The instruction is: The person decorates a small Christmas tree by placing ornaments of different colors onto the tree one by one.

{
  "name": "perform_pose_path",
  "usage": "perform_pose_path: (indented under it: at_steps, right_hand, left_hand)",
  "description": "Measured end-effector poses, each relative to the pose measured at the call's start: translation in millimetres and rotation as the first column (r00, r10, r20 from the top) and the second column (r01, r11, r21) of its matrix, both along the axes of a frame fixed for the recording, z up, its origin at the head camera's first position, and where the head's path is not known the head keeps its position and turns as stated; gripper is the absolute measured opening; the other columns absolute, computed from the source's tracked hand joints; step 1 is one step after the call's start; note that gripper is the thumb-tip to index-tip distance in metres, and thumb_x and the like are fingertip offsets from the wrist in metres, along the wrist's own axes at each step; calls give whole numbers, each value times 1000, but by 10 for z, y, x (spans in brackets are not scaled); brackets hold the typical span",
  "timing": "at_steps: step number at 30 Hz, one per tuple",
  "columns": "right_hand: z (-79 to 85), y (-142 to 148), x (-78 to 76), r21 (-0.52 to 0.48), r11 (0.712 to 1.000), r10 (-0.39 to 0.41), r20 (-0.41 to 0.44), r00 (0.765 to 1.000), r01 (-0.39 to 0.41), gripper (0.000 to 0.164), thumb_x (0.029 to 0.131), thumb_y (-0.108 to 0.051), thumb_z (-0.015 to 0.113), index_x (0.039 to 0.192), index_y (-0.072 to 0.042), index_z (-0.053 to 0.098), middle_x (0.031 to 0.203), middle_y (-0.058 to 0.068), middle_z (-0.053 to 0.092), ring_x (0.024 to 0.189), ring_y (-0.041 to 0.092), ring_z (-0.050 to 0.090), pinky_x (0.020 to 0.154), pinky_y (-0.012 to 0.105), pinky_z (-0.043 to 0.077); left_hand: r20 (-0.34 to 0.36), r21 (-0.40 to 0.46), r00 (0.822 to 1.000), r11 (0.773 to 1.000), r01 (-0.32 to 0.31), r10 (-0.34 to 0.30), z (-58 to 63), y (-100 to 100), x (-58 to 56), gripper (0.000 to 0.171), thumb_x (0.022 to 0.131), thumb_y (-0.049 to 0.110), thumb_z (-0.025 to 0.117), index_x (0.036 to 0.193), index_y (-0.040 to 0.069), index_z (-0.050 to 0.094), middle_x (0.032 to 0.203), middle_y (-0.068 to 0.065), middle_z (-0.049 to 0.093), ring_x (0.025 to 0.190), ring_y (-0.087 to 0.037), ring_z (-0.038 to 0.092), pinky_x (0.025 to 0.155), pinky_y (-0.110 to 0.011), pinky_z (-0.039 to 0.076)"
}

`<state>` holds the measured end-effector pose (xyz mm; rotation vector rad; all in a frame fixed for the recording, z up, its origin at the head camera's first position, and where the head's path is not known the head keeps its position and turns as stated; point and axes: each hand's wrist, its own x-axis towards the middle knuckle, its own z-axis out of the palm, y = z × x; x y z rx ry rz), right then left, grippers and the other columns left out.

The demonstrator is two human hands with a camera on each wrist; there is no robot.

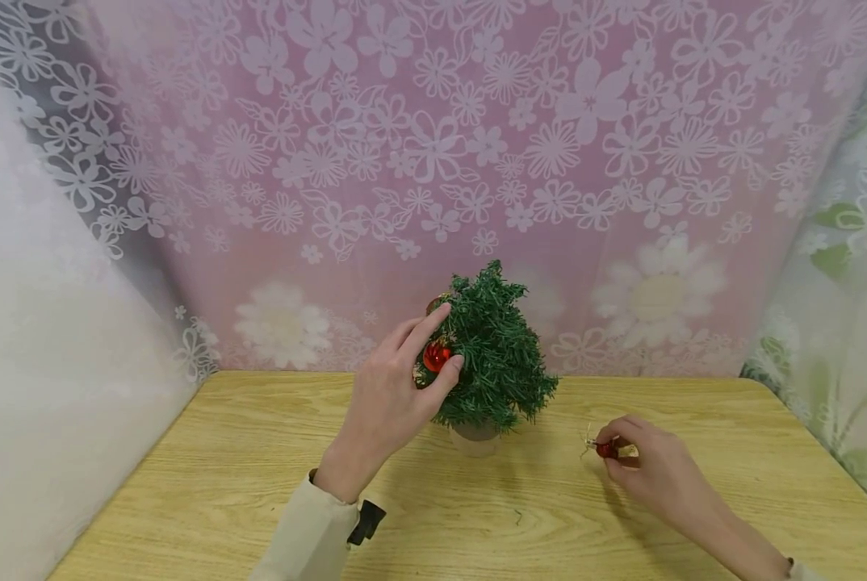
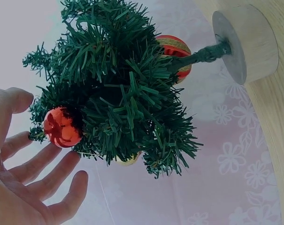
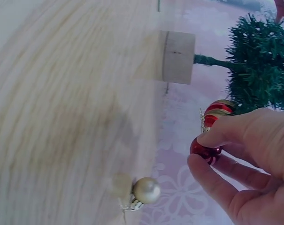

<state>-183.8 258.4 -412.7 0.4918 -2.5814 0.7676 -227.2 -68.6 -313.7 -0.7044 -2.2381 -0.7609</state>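
A small artificial Christmas tree [image 1: 492, 347] stands on a round pale base [image 1: 475, 440]. My left hand [image 1: 390, 395] is at its left side, fingers spread and loosely bent around a shiny red bauble [image 1: 437, 356] that hangs in the branches. In the left wrist view, this bauble sits just beyond the fingertips [image 2: 78, 180]. Off to the right of the tree, my right hand [image 1: 655, 464] pinches a smaller dark red bauble [image 3: 205, 150] between thumb and fingers. Gold thread [image 1: 588, 442] sticks out from its cap toward the tree.
A matte gold bauble [image 3: 147, 190] lies on the wood-grain table [image 1: 259, 452] by the right hand. A red and gold striped bauble [image 2: 174, 52] hangs lower in the tree. Behind the table hangs a pink flowered curtain [image 1: 404, 161]. A dark thread scrap [image 1: 518, 517] lies in front.
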Motion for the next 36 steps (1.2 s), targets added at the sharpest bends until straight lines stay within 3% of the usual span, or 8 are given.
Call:
perform_pose_path:
  at_steps: [8, 18, 23, 27, 30, 33, 35, 36]
  right_hand:
    - [132, -33, 92, -40, 999, 26, -192, 981, -35, 46, 66, 20, 82, 90, -17, 69, 94, -7, 64, 79, 4, 68, 66, 10, 56]
    - [385, -138, 259, -158, 978, 91, -260, 961, -136, 49, 68, 22, 80, 98, -16, 72, 106, -5, 67, 93, -11, 65, 73, 9, 55]
    - [506, -206, 340, -134, 974, 135, -297, 945, -181, 59, 67, 21, 82, 103, -24, 71, 111, -9, 66, 96, -9, 67, 76, 10, 56]
    - [583, -255, 376, -102, 973, 165, -324, 932, -208, 60, 65, 21, 83, 103, -25, 72, 112, -9, 67, 97, -9, 67, 76, 10, 56]
    - [618, -281, 397, -97, 967, 190, -335, 923, -234, 59, 64, 21, 83, 103, -22, 73, 111, -5, 68, 98, -9, 67, 76, 10, 56]
    - [627, -294, 405, -111, 958, 213, -349, 913, -266, 36, 80, 4, 83, 104, -21, 74, 112, -2, 69, 100, -8, 67, 78, 10, 55]
    - [629, -304, 397, -116, 948, 231, -384, 894, -295, 13, 93, -16, 76, 105, -19, 75, 111, -1, 70, 101, -8, 68, 78, 9, 55]
    - [630, -312, 391, -112, 944, 240, -407, 881, -310, 11, 97, -25, 71, 105, -19, 75, 111, 0, 70, 101, -7, 68, 79, 9, 55]
  left_hand:
    - [17, 2, 1000, 1000, 5, -5, 2, 7, -20, 60, 98, 35, 68, 154, 28, 47, 131, -4, 67, 86, -21, 70, 57, -26, 41]
    - [54, -12, 999, 1000, 1, 0, 5, -10, -56, 65, 99, 37, 68, 157, 28, 42, 133, -6, 65, 87, -22, 68, 54, -25, 40]
    - [30, -22, 1000, 1000, -7, 8, 8, -13, -59, 66, 98, 37, 69, 157, 28, 43, 134, -6, 64, 101, -24, 68, 70, -35, 53]
    - [-39, -27, 999, 999, -29, 28, -2, -4, -53, 64, 98, 36, 70, 156, 25, 46, 137, -7, 62, 119, -29, 63, 93, -52, 53]
    - [-121, -33, 992, 998, -50, 45, -29, -4, -38, 58, 98, 34, 70, 152, 23, 51, 141, -8, 60, 128, -31, 58, 100, -60, 46]
    - [-224, -39, 974, 998, -54, 44, -67, -1, -5, 50, 98, 33, 69, 145, 20, 58, 140, -10, 60, 129, -31, 57, 99, -58, 46]
    - [-292, -46, 956, 998, -47, 31, -97, 10, 29, 44, 99, 33, 67, 140, 19, 62, 137, -10, 62, 126, -30, 58, 94, -53, 47]
    - [-323, -52, 946, 998, -39, 20, -110, 18, 50, 41, 99, 34, 65, 138, 19, 64, 135, -11, 63, 124, -30, 59, 92, -51, 48]
